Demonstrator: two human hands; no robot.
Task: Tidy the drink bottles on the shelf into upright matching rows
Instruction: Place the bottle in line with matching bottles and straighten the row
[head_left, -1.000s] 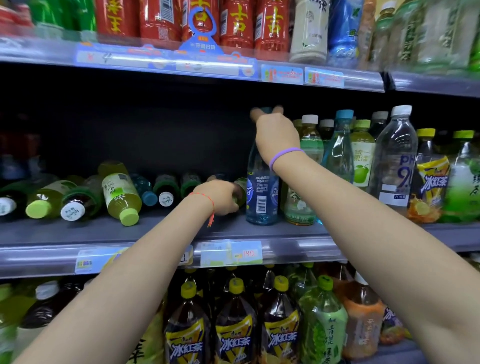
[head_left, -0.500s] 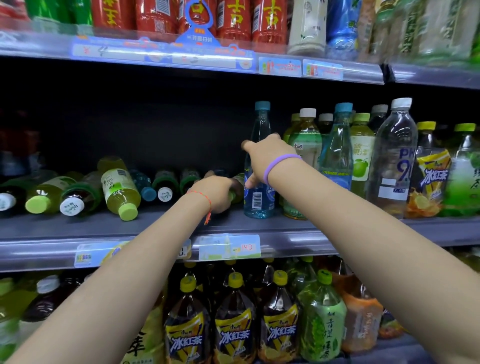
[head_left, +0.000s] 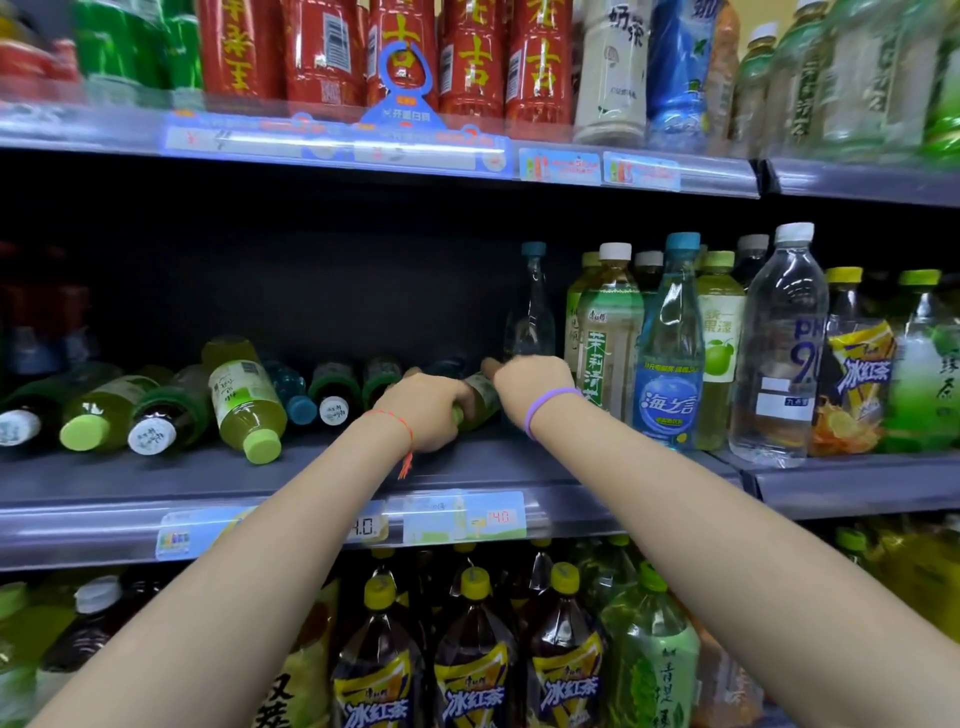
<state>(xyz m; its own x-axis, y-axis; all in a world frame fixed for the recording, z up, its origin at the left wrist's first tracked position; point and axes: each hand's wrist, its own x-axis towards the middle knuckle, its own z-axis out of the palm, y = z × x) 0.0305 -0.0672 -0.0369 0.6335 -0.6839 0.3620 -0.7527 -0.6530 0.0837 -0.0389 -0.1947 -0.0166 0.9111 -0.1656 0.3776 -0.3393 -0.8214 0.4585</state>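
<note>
Two hands: both reach onto the middle shelf (head_left: 311, 473) and meet on one lying bottle (head_left: 480, 397).
Left hand (head_left: 423, 410): knuckles up, fingers curled over the bottle's lower end; a red string circles the wrist.
Right hand (head_left: 532, 382): fist-like, fingers wrapped on the bottle's upper part; a purple band sits on the wrist.
Lying bottle: on its side, long axis running front-left to back-right, pale label showing between the hands; cap hidden.
Blue-capped bottle (head_left: 530, 312): upright just behind the right hand, left of the standing row.
Tipped bottles (head_left: 244, 397): lying to the left, caps toward the shelf front.
</note>
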